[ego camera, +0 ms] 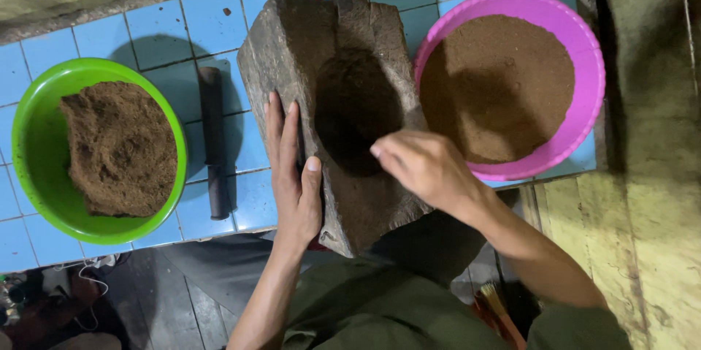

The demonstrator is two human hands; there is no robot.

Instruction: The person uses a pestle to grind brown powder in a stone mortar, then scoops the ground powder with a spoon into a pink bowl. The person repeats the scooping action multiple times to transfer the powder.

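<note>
The wooden mortar block [336,109] is steadied on the blue-tiled desk [219,21] by the left hand [294,175], fingers pressed together, flat. Right hand [423,167] fingers are curled at the hollow [355,112]; contents cannot be told. Filling appears underway.

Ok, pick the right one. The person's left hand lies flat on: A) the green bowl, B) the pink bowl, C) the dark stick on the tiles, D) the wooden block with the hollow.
D: the left hand rests flat against the side of the wooden block, apart from the green bowl, pink bowl and dark stick.
</note>
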